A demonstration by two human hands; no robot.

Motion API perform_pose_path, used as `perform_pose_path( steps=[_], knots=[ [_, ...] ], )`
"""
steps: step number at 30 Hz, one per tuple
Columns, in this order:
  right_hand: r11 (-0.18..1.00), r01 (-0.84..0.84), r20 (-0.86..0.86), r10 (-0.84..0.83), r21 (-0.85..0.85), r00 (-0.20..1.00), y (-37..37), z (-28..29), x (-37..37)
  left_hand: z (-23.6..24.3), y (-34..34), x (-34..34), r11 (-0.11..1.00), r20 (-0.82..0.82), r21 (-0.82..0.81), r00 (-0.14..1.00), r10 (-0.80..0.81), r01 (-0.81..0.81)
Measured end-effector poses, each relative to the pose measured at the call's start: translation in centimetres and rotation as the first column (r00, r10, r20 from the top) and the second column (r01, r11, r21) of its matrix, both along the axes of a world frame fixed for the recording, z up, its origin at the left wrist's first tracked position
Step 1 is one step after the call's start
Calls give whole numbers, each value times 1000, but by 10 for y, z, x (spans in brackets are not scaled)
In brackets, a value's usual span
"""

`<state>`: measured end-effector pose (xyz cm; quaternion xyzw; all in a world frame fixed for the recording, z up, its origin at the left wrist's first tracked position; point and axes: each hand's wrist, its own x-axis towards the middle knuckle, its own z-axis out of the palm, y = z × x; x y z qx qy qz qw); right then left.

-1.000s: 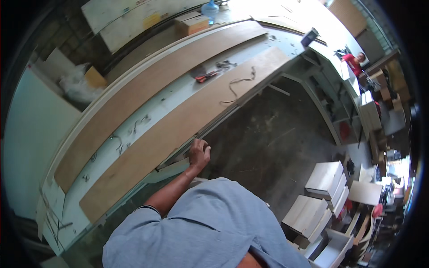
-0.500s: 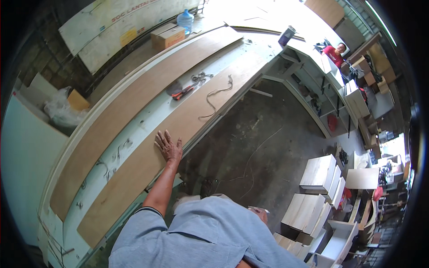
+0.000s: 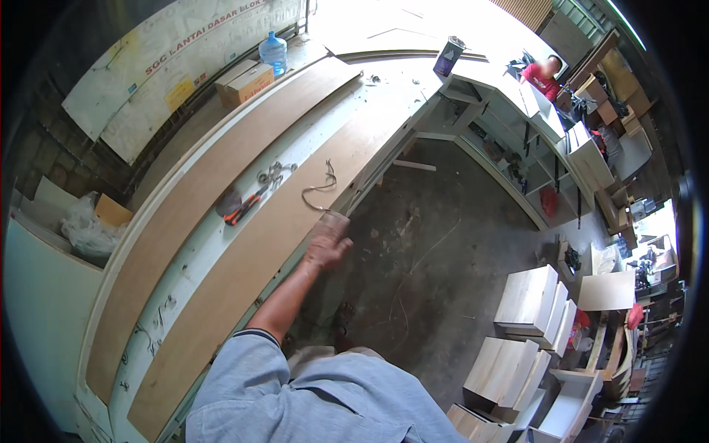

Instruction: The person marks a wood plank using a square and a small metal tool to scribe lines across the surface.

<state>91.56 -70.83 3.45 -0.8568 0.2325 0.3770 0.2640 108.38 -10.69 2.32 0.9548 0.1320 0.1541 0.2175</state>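
Observation:
My left hand [image 3: 327, 244] is at the inner edge of a long curved plywood strip [image 3: 275, 241], just below a loose, looped wire [image 3: 317, 203]; its fingers are smeared by motion, and whether they touch the board or hold anything is unclear. A second plywood strip [image 3: 185, 207] runs parallel along the pale curved counter [image 3: 159, 294]. Between the strips lie orange-handled pliers [image 3: 244, 210], a coil of wire [image 3: 269, 176] and small scraps. My right hand is out of view.
Concrete floor [image 3: 413, 258] lies inside the counter's curve. Drawer boxes [image 3: 521, 303] stand at right, open shelving [image 3: 517, 162] beyond. A dark can [image 3: 448, 56] sits on the counter. A co-worker in red [image 3: 539, 81] is at the far right. A water jug [image 3: 272, 55] and carton [image 3: 240, 85] are behind.
My left hand went from curled at the counter's edge to spread on the board, then moved forward and right, toward the wire. The view has also shifted along the counter.

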Motion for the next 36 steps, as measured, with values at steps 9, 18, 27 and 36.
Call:
perform_pose_path(
  steps=[9, 18, 27, 36],
  knots=[
    [983, 157, 275, -179, 97, 945, -26, -16, 144, -22, 99, 93, 702, 31, -64, 702, 711, -709],
    [992, -70, 255, 42, 104, 966, 24, 27, 199, -12, 0, 216, 991, -68, -83, 992, -110, 104],
    [993, 2, 80, -12, 121, 997, -8, -40, 88, 46, -134, 44, 950, 32, -252, 983, -181, 183],
    [970, -227, 88, 219, 86, 972, -8, -105, -6, 25, -19, -248, 885, -157, 117, 872, 464, -450]
  ],
)
